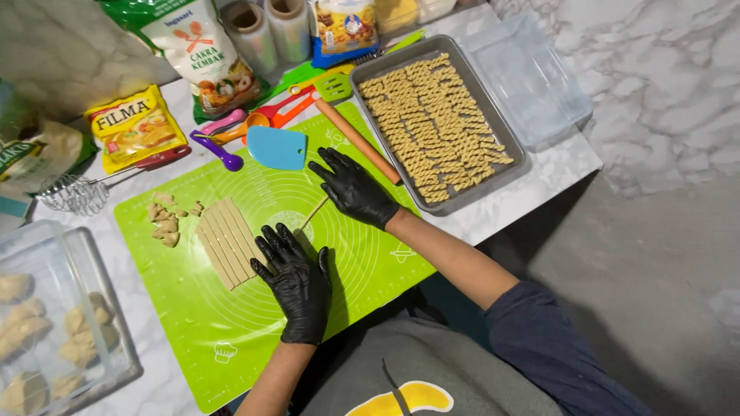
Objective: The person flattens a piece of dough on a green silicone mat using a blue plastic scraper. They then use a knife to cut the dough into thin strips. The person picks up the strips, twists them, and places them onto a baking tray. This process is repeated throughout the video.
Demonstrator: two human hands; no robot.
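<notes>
left hand (295, 279): black glove, flat on the green silicone mat (193, 316), fingers spread, holding nothing; fingertips just beside the near end of the cut dough strips (228, 241)
right hand (352, 187): black glove, palm down on the mat, fingers loosely spread; a thin wooden skewer (313, 213) pokes out from under it toward the left hand (can't tell if it's pinched or just pressed under the palm)
dough strips: pale slab sliced into parallel strips, lying on the mat left of the left hand, strips touching each other
dough scraps (166, 219): small lumps on the mat, just beyond the strips
baking tray (368, 73): grey metal, off the mat's far-right edge, filled with rows of twisted dough pieces (432, 123)
rolling pin (356, 140): slim wooden, lying between mat and tray, near the right hand's fingertips
scraper (277, 148): blue plastic, on the mat's far edge
measuring spoons (231, 135): coloured set, beside the scraper
whisk (77, 192): metal, on the marble counter (555, 166) left of the mat
clear container (116, 308): near-left, holds dough lumps
</notes>
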